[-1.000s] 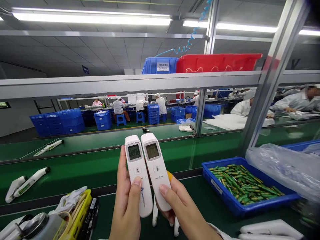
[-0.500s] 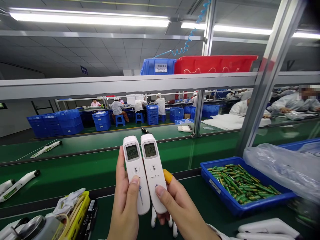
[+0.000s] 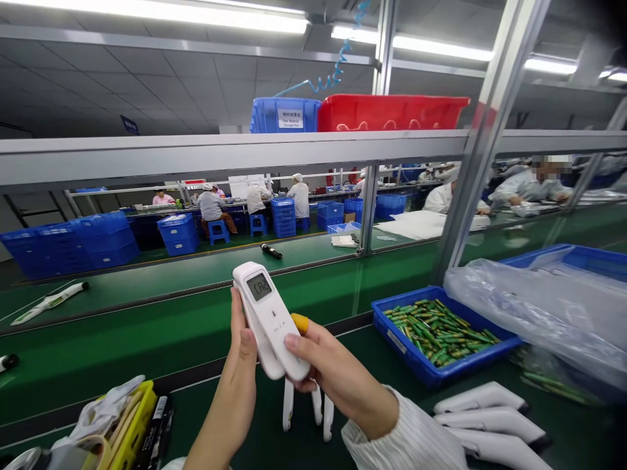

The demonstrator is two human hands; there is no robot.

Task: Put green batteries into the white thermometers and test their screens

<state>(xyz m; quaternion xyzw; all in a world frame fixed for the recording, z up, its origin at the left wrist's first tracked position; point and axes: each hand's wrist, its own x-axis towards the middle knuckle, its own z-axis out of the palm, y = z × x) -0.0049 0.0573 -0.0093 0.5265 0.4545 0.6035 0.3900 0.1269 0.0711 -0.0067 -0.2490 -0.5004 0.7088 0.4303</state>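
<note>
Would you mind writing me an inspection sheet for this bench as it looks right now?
Surface: green bench mat, with a green conveyor belt behind it.
Job's things: two white thermometers held stacked; the front display is lit.
Clutter: blue tray of green batteries; plastic bag; white thermometer shells; yellow box with a glove.
Hands: left hand grips the thermometers' left edge; right hand, with a yellow finger cot, has its thumb on the front face.
Cables: blue coiled hose hanging overhead.
Surroundings: overhead shelf with a red bin and a blue bin; people in white coats at far benches.
</note>
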